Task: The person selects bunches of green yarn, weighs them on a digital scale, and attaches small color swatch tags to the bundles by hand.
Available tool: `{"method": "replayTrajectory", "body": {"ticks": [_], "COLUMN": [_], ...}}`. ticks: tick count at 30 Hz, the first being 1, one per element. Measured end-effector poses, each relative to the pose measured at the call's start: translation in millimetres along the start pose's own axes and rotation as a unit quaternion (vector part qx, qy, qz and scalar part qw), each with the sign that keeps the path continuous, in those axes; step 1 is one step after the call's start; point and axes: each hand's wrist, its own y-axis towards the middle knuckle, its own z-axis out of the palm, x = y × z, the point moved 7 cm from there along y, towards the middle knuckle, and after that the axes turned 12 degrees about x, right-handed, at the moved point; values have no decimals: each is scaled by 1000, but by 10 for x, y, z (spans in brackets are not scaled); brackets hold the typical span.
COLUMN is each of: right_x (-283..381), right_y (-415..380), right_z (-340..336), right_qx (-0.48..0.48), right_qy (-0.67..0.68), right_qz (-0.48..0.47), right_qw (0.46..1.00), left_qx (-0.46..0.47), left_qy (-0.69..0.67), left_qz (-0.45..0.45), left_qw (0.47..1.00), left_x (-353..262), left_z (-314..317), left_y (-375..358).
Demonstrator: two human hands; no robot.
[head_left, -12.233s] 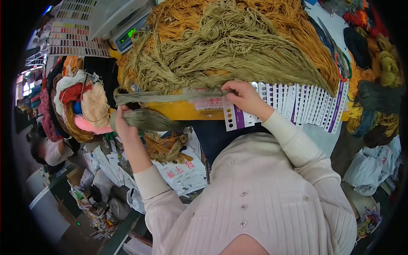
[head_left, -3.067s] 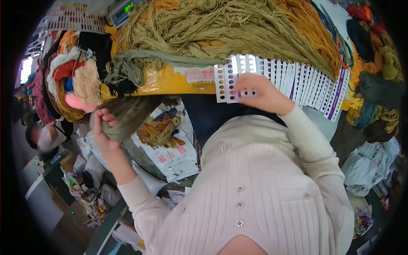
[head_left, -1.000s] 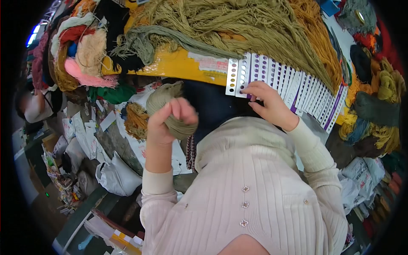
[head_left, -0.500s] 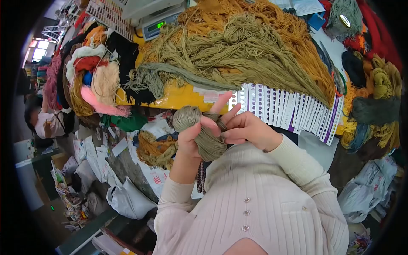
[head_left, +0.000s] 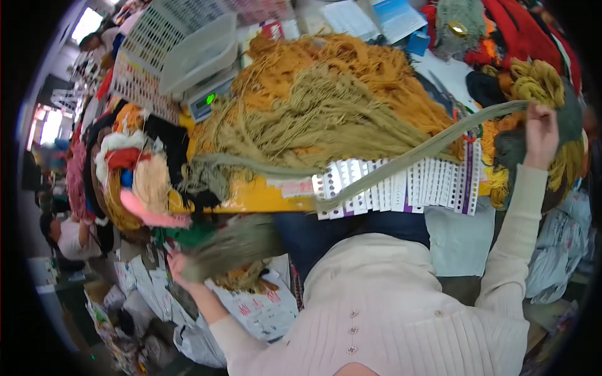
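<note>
Right hand [head_left: 540,135]: we are gripping a yarn strand [head_left: 401,164], upper right.
Left hand [head_left: 177,268]: we are clutching a blurred skein [head_left: 232,245], lower left.

Orange yarn heap [head_left: 351,62] behind colour cards [head_left: 401,188]; scale [head_left: 207,97] at left; red yarn [head_left: 533,31] far right.

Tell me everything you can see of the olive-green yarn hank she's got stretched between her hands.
The olive-green yarn hank is a bundle of many thin matte strands, wool-like by its look. It is pulled out taut in a long diagonal band, from the right hand raised at upper right, across the fanned shade cards at the table edge, down toward the left hand at lower left. There it fans out, motion-blurred, in a thicker loose bunch. The right hand's fingers close around its narrow end.
</note>
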Motion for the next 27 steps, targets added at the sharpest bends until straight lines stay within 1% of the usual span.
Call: {"method": "replayTrajectory", "body": {"ticks": [1,2,3,4,5,6,7,8,9,10,11,12,13,14,15,17,21,24,27], "right_x": [341,304,23,-363,-786,-1207,-1778,-2340,-2722,-2908,-3012,-3148,-3110,-3056,-3067,-3005,-3039,-3027,-3006], "right_y": [41,45,59,-44,-192,-364,-613,-877,-1164,-1290,-1402,-1464,-1481,-1477,-1515,-1566,-1593,-1592,-1601], "right_z": [1,157,328,566,895,1226,957,698,713,879,937,906,985,1087,1135,1291,1280,1266,1280], "right_qx": [30,-15,-5,-16,60,137,149,147,50,108,84,130,115,116,148,184,210,208,205], "right_qy": [-6,-2,69,-261,-478,-666,-594,-521,-373,-326,-356,-493,-566,-564,-576,-656,-654,-653,-650], "right_qz": [-73,-89,-56,-19,46,65,134,203,366,424,426,242,199,165,186,162,179,179,178], "right_qw": [997,996,996,965,875,730,779,816,851,838,828,825,792,800,782,714,705,706,710], "left_qx": [-38,-84,-87,-78,-137,-192,-163,-248,-241,-230,-182,-200,-202,-245,-290,-274,-230,-199,-192], "left_qy": [19,36,11,-15,-44,-65,175,382,494,557,538,619,615,607,596,615,673,696,708], "left_qz": [22,58,-27,-121,-180,-242,-310,-297,-304,-347,-408,-393,-446,-427,-409,-419,-407,-340,-363], "left_qw": [999,994,996,989,973,949,920,839,778,719,715,650,618,624,628,609,573,600,575], "left_x": [154,526,842,1167,1481,1820,2085,2181,2409,2710,2703,2738,2993,3015,2983,2988,3061,3091,3156], "left_z": [85,76,-107,-297,-551,-774,-926,-1062,-1027,-961,-1343,-1439,-1265,-1402,-1574,-1719,-1713,-1718,-1706], "left_y": [96,281,420,590,740,879,1061,1159,1274,1383,1393,1407,1391,1367,1337,1388,1378,1366,1390]}}
